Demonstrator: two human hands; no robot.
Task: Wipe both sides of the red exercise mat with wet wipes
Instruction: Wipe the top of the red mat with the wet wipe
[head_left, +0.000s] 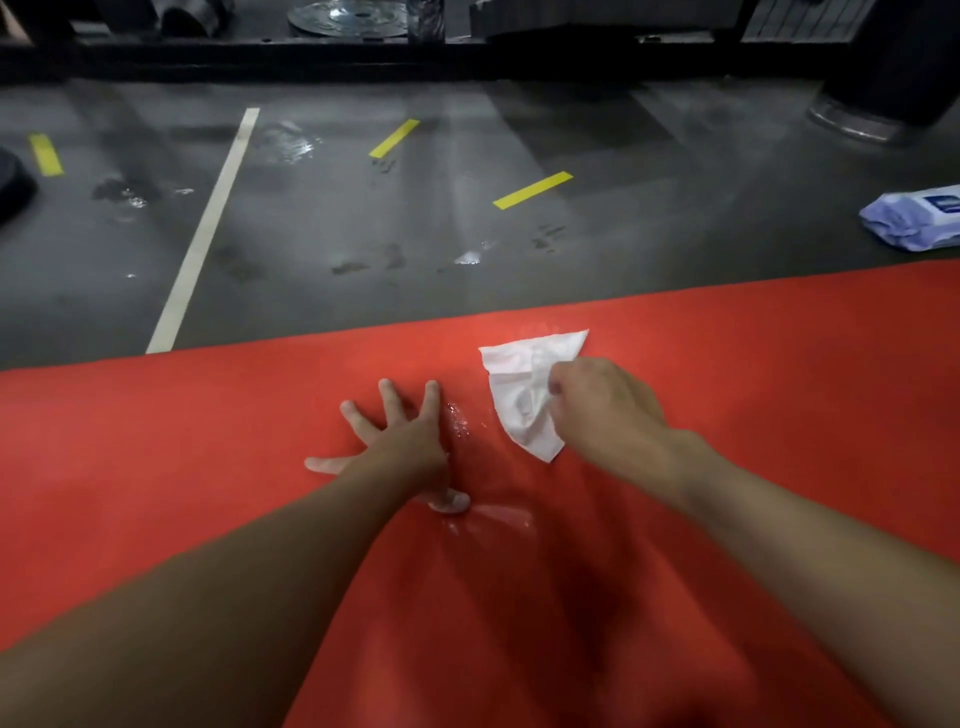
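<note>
Wiping the top face of the flat red exercise mat (208, 467) with a crumpled white wet wipe (524, 384).

The right hand (602, 410) grips the wipe, which spreads left and far of its curled fingers onto the mat. The left hand (400, 447), just left, presses flat with its fingers splayed. Long overlapping strokes against that brace would likely suit best.

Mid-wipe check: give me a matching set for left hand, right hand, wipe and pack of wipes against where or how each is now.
Things: 1 left hand; 2 right hand; 3 wipe; 4 pack of wipes.
States: A lying on the grey floor beyond the red mat; B spread flat on the red mat; C gripping the wipe; D white, crumpled, on the red mat.
Pairs: 1-B; 2-C; 3-D; 4-A.
</note>
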